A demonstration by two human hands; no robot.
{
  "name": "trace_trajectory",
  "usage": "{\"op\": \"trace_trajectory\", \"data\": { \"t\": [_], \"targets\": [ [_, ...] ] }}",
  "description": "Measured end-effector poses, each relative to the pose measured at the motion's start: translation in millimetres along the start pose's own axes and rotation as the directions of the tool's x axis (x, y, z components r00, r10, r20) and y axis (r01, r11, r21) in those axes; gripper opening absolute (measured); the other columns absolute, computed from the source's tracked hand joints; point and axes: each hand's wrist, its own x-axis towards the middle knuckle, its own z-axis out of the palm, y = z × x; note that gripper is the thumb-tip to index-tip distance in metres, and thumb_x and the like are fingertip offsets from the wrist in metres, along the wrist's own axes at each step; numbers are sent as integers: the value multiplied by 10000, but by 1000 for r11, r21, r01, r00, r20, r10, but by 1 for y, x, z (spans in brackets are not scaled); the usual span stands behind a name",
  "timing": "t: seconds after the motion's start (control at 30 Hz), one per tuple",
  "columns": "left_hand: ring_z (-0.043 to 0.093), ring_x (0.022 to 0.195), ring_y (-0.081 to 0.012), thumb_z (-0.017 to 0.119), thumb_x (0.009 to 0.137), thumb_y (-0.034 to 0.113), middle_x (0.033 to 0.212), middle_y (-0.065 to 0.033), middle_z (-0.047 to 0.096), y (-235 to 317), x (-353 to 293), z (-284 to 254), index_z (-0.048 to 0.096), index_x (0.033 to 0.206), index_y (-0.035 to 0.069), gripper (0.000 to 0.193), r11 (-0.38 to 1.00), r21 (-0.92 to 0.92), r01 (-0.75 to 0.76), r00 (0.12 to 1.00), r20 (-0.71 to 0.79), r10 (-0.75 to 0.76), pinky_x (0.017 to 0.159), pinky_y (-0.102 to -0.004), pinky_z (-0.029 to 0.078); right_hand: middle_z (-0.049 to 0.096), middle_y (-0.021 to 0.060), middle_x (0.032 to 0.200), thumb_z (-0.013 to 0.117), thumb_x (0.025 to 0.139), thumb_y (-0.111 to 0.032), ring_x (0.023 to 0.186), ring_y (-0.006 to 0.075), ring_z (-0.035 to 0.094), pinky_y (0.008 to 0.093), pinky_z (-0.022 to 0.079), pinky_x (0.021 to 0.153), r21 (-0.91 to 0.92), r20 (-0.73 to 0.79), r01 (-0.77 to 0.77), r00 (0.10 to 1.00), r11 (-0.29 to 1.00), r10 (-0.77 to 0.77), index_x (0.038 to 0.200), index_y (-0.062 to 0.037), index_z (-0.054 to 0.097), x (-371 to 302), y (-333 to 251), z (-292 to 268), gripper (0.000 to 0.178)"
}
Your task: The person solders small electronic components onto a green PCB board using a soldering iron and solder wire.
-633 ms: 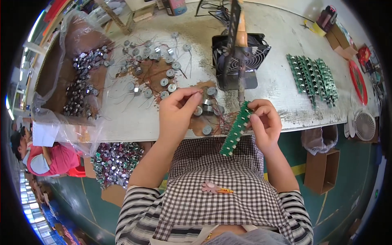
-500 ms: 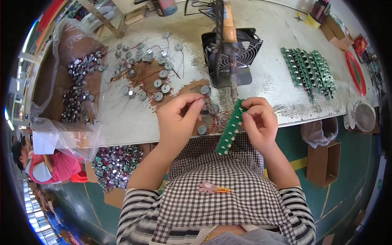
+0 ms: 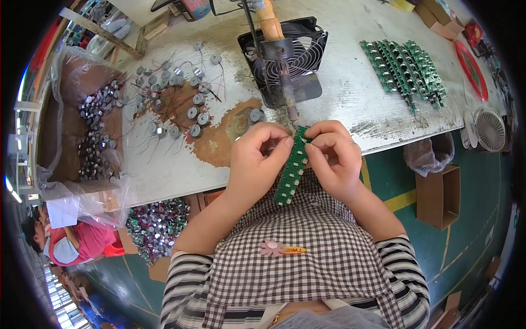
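My right hand [image 3: 338, 163] pinches the upper end of a long green circuit board strip [image 3: 290, 178], which slants down over my lap with white parts along it. Against the board's left edge, my left hand [image 3: 256, 162] has thumb and forefinger pressed together. Whatever is between those fingertips is too small to make out. Just above the board's top end is the metal tip of a soldering iron [image 3: 286, 88] with a wooden handle, mounted pointing towards me. A small round motor [image 3: 256, 114] sits just beyond my left hand.
A black fan [image 3: 309, 52] stands behind the iron. Several wired motors [image 3: 195, 130] are scattered at left, beside a plastic-lined carton [image 3: 48, 137] of more. Stacked green boards [image 3: 402, 74] lie at right. A person in pink [image 3: 82, 241] is at far left.
Both hands and the board have shifted left in the picture. My left hand has come in to the board's edge, closing the gap to my right hand. The view has shifted too.
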Motion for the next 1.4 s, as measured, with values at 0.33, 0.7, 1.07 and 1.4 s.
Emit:
{"op": "trace_trajectory", "data": {
  "t": [0.33, 0.7, 1.07, 1.4],
  "targets": [
    [523, 642, -24, 622, 830, 36, 760, -15, 617, 6, 8, 6, 583, 804, -22, 75, 922, -246, 300, 949, -17, -314, 566, -181, 416, 604, 139, 917, 656, 762, 77, 565, 107, 568, 214, 459, 482, -100, -11, 63, 998, 993, -65, 810, 24, 569, 11, 1, 3, 112],
    [544, 709, -35, 593, 854, 12, 877, -45, 641, 5, 1, 5, 578, 845, -16, 33, 943, -170, 287, 958, 32, -286, 615, -183, 448, 589, 138, 931, 636, 784, 69, 610, 98, 588, 204, 493, 527, 58, -26, -33, 999, 998, 34, 819, 29, 539, 0, 1, 1, 111],
    [548, 687, -33, 625, 873, 82, 771, -11, 609, 8, 2, 8, 575, 849, -16, 113, 909, -279, 310, 943, -32, -331, 614, -186, 452, 588, 121, 891, 633, 774, 97, 598, 108, 565, 213, 465, 481, -112, -10, 41, 999, 993, -42, 829, 22, 552, 8, -2, 5, 124],
    [496, 643, -15, 633, 856, 55, 736, 12, 578, 7, 2, 9, 573, 824, -8, 93, 920, -261, 291, 947, -60, -316, 569, -171, 406, 588, 121, 892, 639, 768, 100, 606, 121, 572, 217, 480, 490, -130, 2, 81, 997, 988, -81, 823, 22, 557, 10, -1, 4, 126]
  ]
}}
